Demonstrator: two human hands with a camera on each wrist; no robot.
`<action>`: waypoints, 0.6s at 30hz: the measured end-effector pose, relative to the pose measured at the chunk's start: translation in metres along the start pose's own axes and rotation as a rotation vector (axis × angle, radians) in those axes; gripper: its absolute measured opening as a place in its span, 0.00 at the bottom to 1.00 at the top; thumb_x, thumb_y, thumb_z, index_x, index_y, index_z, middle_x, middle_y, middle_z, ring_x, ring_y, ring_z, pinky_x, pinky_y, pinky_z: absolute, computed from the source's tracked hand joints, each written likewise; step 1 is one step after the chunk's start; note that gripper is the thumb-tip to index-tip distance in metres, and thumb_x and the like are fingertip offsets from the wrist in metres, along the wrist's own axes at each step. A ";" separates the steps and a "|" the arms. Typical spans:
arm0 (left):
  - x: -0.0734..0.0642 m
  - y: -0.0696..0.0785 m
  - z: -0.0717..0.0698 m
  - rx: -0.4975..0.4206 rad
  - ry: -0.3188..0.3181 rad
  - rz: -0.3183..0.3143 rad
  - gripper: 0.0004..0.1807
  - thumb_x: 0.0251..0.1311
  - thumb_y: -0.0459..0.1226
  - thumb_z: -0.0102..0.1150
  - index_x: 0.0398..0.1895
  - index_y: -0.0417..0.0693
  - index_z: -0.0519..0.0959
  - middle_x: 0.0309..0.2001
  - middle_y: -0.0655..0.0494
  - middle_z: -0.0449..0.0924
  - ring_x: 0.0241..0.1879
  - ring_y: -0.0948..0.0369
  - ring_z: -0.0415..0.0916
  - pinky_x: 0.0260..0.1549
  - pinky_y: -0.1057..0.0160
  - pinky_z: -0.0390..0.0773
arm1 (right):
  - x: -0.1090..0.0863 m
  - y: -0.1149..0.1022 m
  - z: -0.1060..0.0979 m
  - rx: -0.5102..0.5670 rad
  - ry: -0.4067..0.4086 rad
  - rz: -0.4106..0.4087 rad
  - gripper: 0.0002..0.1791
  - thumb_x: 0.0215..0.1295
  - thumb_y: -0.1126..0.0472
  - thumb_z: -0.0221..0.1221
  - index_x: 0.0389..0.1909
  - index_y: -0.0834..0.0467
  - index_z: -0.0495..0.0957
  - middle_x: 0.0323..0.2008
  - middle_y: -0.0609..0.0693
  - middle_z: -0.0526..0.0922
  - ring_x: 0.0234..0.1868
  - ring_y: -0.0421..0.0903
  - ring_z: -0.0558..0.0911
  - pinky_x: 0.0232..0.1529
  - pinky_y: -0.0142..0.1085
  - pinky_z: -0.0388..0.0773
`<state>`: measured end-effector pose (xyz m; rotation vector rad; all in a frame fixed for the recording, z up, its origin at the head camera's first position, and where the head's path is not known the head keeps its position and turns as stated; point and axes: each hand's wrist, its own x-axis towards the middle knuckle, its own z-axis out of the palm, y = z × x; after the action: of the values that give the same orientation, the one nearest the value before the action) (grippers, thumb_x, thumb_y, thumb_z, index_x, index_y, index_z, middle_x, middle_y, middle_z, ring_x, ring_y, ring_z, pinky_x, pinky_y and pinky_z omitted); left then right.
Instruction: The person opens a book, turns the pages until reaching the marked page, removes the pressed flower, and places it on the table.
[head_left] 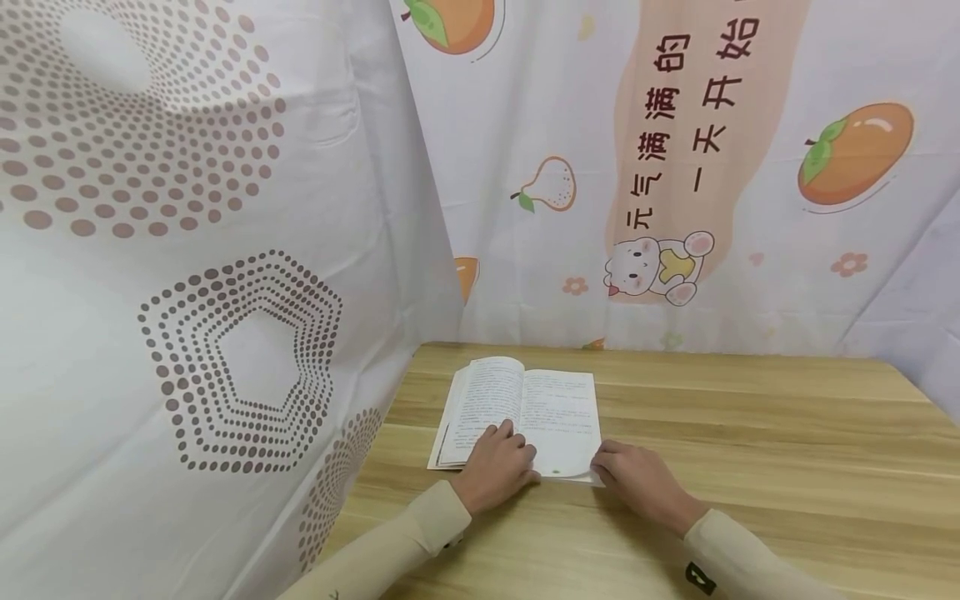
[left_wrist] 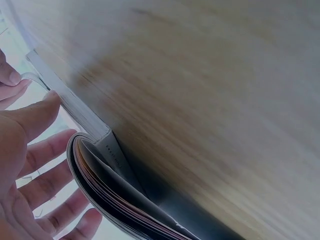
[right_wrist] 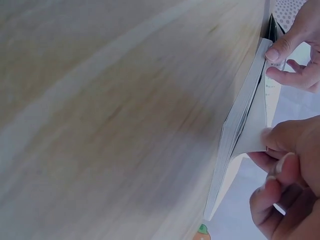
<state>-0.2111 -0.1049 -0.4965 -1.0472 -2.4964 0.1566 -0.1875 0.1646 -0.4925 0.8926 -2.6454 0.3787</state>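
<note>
- Open book (head_left: 558, 408), one: on the left part of the table (head_left: 750, 433), near the patterned cloth (head_left: 360, 275) at left, well apart from the table's right edge.
- Long axis of each page: near to far, gutter likewise, between bowed left-hand pages and flatter right-hand pages. Whole spread: by appearance wider left to right. Lines of print running left to right, too small to read.
- Left grip (head_left: 495, 467): bare hand at the near edge, beside the gutter; thumb against the page edges, fingers loosely extended over the left-hand pages; by appearance resting, not clasping.
- Right grip (right_wrist: 290, 175): bare hand at the near right corner; page (right_wrist: 254, 135) pinched between thumb and forefinger, remaining fingers curled in; corner bent up, apart from the stack beneath.
- Step in hand, as judged: separating a right-hand page for turning, with steadying from the left grip.
- Next move, as judged: a call for a firm pinch, a lift of the corner and a leftward sweep across the gutter, with left fingers out of the way.
- Count of sheets within the pinch: cannot tell.
</note>
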 end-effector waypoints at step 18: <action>0.005 0.000 -0.001 0.000 -0.059 -0.022 0.20 0.59 0.62 0.64 0.26 0.59 0.84 0.25 0.64 0.79 0.27 0.62 0.61 0.26 0.65 0.63 | 0.003 0.002 0.000 0.061 0.024 0.041 0.06 0.56 0.66 0.73 0.30 0.51 0.88 0.34 0.41 0.85 0.33 0.39 0.84 0.33 0.37 0.82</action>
<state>-0.2136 -0.1014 -0.4935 -1.0284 -2.5600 0.1832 -0.1906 0.1649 -0.4915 0.8476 -2.6471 0.4801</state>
